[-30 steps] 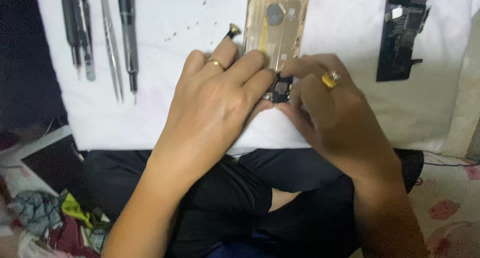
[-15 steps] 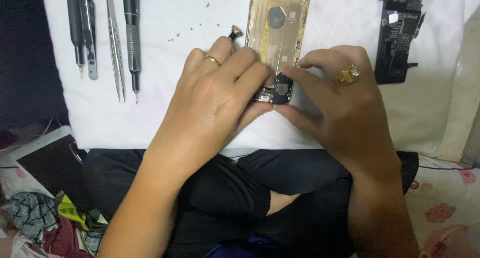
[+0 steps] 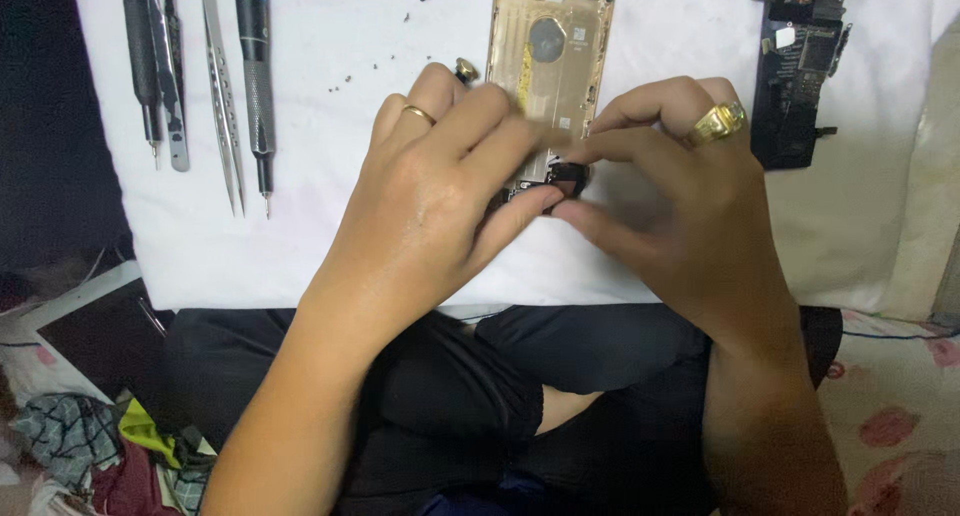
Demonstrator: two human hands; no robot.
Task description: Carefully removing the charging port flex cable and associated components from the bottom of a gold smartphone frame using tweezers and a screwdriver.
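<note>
The gold phone housing [image 3: 550,51] lies open-side up on the white cloth [image 3: 330,236], and everything else sits in relation to it. Both hands meet at its near end. The left hand [image 3: 440,191], with a plain ring on 1 finger, curls over that lower edge; its fingertips close narrowly on a small dark part [image 3: 568,179]. The right hand [image 3: 665,196], wearing a chunky gold ring, pinches the same part from the other side with thumb and forefinger. So the part is held between the 2 hands, touching or just above the housing's bottom edge; which of the two I cannot tell, since the fingers hide the joint.

Compared with half a second ago, the right hand's fingers have drawn in more tightly around the part, and the part sits a little further from the housing's near end, toward the person. That reads to me as the piece coming loose or being lifted, not pressed in, though the blur leaves this uncertain.

Left of the housing, well apart, lie 4 tools: 2 dark drivers [image 3: 140,56], tweezers [image 3: 222,96] and a blue-capped screwdriver [image 3: 256,76]. Tiny screws [image 3: 350,76] are scattered between them and the housing. To its right rests a dark circuit board [image 3: 795,86].
</note>
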